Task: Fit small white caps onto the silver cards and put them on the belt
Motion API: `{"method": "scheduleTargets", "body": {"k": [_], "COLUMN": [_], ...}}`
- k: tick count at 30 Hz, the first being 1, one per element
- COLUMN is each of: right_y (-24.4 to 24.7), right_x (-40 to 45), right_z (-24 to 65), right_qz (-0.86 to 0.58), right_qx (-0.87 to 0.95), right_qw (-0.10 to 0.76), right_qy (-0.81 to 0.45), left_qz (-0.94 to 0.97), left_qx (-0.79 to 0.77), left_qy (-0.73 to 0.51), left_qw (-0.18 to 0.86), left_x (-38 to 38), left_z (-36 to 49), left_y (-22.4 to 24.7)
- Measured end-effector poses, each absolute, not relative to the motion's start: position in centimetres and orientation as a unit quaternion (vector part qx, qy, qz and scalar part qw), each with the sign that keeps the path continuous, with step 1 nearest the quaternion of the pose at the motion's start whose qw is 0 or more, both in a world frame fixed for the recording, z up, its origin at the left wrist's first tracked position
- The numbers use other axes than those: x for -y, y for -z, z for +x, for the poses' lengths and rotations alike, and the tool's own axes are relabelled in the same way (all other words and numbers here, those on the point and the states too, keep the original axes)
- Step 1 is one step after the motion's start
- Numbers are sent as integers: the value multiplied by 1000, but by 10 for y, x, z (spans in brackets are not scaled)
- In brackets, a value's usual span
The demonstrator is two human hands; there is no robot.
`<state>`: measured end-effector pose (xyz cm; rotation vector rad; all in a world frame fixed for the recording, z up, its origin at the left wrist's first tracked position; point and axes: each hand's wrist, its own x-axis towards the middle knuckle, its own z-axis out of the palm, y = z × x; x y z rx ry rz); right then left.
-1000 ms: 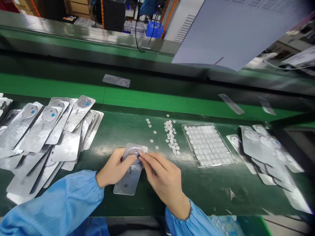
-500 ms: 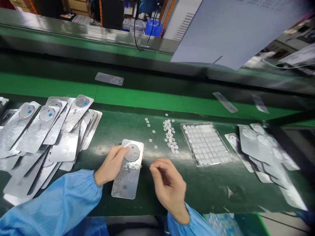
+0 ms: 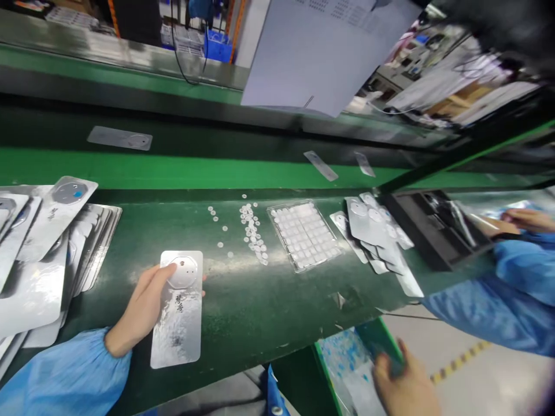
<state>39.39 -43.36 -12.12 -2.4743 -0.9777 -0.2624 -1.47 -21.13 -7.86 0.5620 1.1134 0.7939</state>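
Note:
My left hand (image 3: 145, 294) grips a silver phone back cover (image 3: 177, 323) by its left edge, thumb near the round camera area at the top. Dark characters show on the cover's face, and fingertips peek out past its right edge. Low on the right, my right hand (image 3: 405, 381) is over a green-rimmed bin (image 3: 323, 364), blurred, with thumb and finger spread and nothing visible between them. Blue specks and clear film (image 3: 347, 352) lie inside the bin. A pile of similar covers (image 3: 34, 289), one with a blue dot, lies left of my left hand.
Small white discs (image 3: 251, 231) lie scattered mid-bench beside a clear tray (image 3: 306, 234) of white pieces. More covers (image 3: 368, 225) are stacked right of it, next to a black box (image 3: 433, 231). A co-worker's blue sleeve (image 3: 498, 300) reaches in at right. A paper sheet (image 3: 312, 58) hangs above.
My right hand has swung away from the cover, down and right to the bin, its fingers spreading. The view has turned right, bringing the co-worker into sight. My left hand still holds the cover.

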Motion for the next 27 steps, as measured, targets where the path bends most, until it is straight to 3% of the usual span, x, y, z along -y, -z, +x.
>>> {"method": "scheduleTargets", "body": {"k": [3, 8, 18, 23, 27], "right_y": [123, 124, 108, 99, 95], "right_x": [362, 276, 366, 378, 374], "right_z": [326, 272, 258, 232, 219], "right_qz": [-779, -657, -516, -451, -514], "right_qx": [534, 680, 829, 853, 751], "right_qw": [318, 326, 216, 250, 324], "right_qy": [83, 24, -16, -83, -259], "left_qz": [272, 275, 265, 294, 354], "left_qx": [-524, -533, -516, -506, -509], "left_qy": [-352, -356, -368, -383, -411], "left_qw": [726, 716, 727, 715, 669], "left_x": [211, 211, 213, 212, 215], "left_z": [-16, -17, -16, -16, -18], "left_y": [76, 74, 77, 80, 84]}}
